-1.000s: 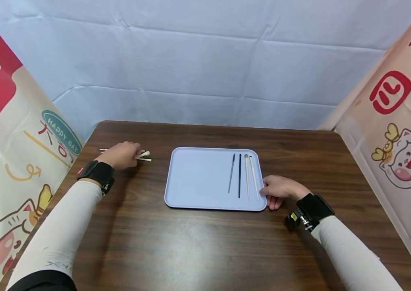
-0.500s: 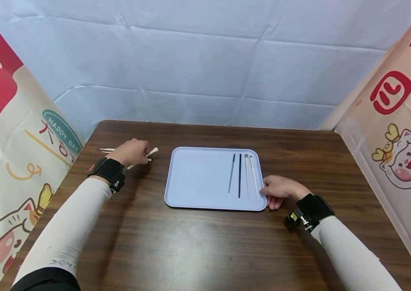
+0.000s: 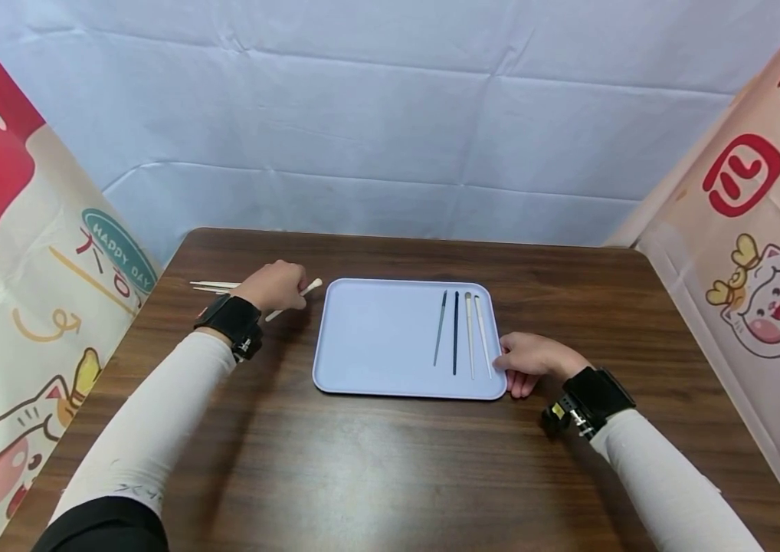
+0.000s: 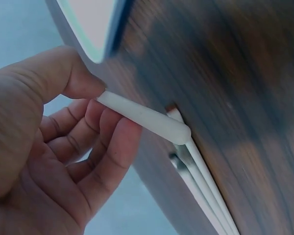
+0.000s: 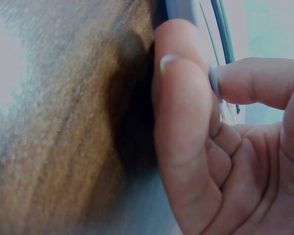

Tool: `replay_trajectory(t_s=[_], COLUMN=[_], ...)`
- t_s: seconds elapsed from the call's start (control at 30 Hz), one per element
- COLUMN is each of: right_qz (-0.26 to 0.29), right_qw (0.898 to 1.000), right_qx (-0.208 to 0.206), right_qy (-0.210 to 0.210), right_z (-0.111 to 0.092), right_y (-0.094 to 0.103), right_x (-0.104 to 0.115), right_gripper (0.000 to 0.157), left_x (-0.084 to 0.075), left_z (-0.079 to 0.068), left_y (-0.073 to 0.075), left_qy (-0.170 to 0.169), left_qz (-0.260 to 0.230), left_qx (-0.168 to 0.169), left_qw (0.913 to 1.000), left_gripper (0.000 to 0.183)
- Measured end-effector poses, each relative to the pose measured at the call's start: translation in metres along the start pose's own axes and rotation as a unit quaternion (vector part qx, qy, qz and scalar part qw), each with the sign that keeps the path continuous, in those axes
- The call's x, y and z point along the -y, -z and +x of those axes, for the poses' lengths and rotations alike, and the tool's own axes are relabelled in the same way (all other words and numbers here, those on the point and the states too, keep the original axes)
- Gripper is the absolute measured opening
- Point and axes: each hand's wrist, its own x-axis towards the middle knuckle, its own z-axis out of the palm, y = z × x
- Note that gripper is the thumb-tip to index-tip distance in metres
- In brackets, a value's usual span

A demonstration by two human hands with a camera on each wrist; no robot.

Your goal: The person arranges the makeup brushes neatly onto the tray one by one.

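At the table's left, my left hand (image 3: 278,285) pinches a slim white paintbrush (image 4: 144,117) between thumb and fingertips. Its rounded handle end points out of the grip in the left wrist view, while its cream far end shows beyond the fingers in the head view. Below it lie white-handled paintbrushes (image 4: 203,178), one with a reddish tip and one with a dark tip. My right hand (image 3: 535,362) grips the right rim of the pale lavender tray (image 3: 376,337), thumb on top and fingers outside. Several thin brushes (image 3: 455,333) lie side by side in the tray's right part.
The brown wooden table (image 3: 362,460) has its far edge along a pale blue cloth backdrop (image 3: 376,138). Printed cloth panels stand along both sides, the left panel (image 3: 38,322) and the right panel (image 3: 748,291).
My left hand has moved right, towards the tray, carrying the white paintbrush away from the others. More of the remaining brush handles now shows. The right hand and tray have stayed put.
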Motion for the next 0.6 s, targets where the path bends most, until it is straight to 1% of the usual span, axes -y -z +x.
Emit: replay_trajectory(t_s=[0.23, 0.4, 0.6], right_qz=[0.001, -0.002, -0.003], right_qw=[1.000, 1.000, 1.000], right_qx=[0.001, 0.000, -0.001], right_qy=[0.002, 0.000, 0.002], right_z=[0.000, -0.001, -0.001], right_y=[0.000, 0.001, 0.000], right_x=[0.000, 0.000, -0.001], right_gripper=[0.007, 0.008, 0.008], left_x=[-0.020, -0.034, -0.053], left_z=[0.008, 0.017, 0.025], left_y=[-0.001, -0.004, -0.006], left_qy=[0.014, 0.020, 0.021], left_qz=[-0.001, 0.000, -0.001], left_qx=[0.011, 0.011, 0.014], left_qw=[0.9998, 0.9997, 0.9997], left_gripper=[0.011, 0.013, 0.024])
